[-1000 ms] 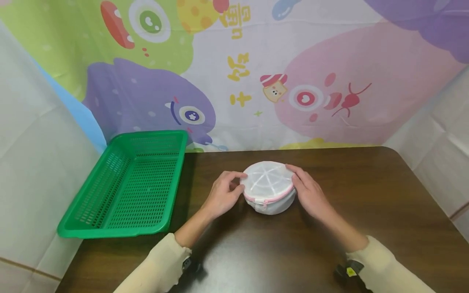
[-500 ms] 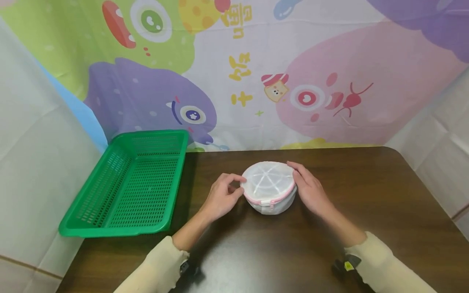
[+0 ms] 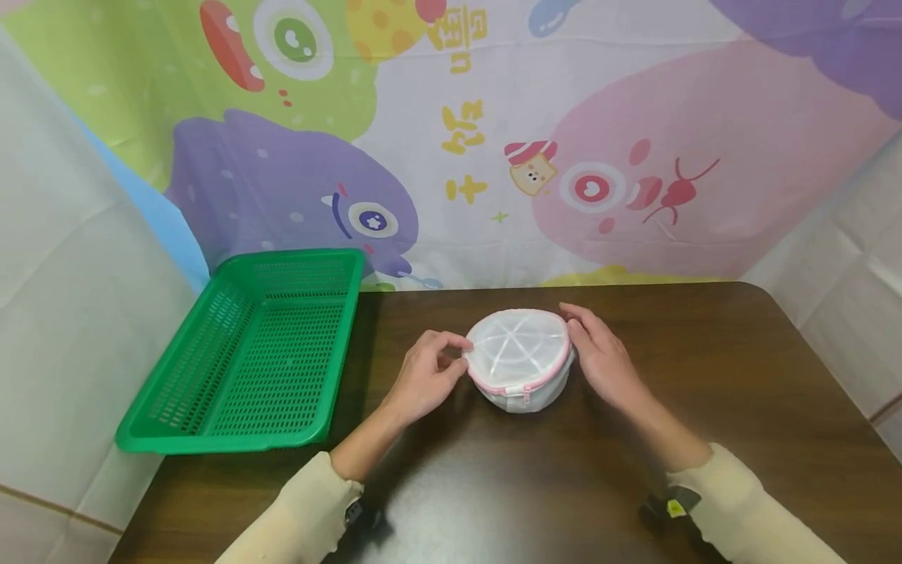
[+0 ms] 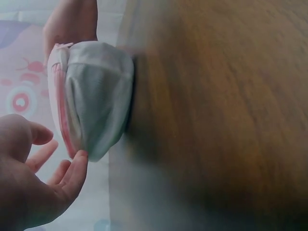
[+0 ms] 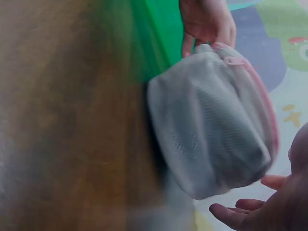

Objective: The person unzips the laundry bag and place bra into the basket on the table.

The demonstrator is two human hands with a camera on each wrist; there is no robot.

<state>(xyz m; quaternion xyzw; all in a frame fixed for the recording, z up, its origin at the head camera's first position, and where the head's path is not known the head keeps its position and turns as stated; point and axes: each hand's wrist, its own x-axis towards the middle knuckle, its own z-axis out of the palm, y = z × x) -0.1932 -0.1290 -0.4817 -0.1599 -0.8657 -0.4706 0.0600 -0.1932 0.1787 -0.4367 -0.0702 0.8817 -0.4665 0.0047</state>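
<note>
A round white mesh laundry bag (image 3: pixel 517 356) with a pink zipper sits on the dark wooden table (image 3: pixel 493 486). Its zipper pull (image 3: pixel 526 394) hangs at the front edge. My left hand (image 3: pixel 426 374) touches the bag's left rim with its fingertips, fingers loosely curved. In the left wrist view, fingers (image 4: pixel 77 168) reach the bag's pink edge. My right hand (image 3: pixel 604 364) stands at the bag's right side, fingers loosely extended along the rim. The right wrist view shows these fingers (image 5: pixel 228 215) relaxed, just beyond the bag's grey mesh side (image 5: pixel 207 125).
A green perforated plastic basket (image 3: pixel 326 423) stands at the table's left. A cartoon-printed cloth (image 3: pixel 493 251) hangs behind the table's back edge. Pale walls (image 3: pixel 63 298) flank both sides.
My right hand has shifted slightly right, its fingers coming off the top rim. The bag has turned a little, its zipper pull moving right. My left hand stays nearly still.
</note>
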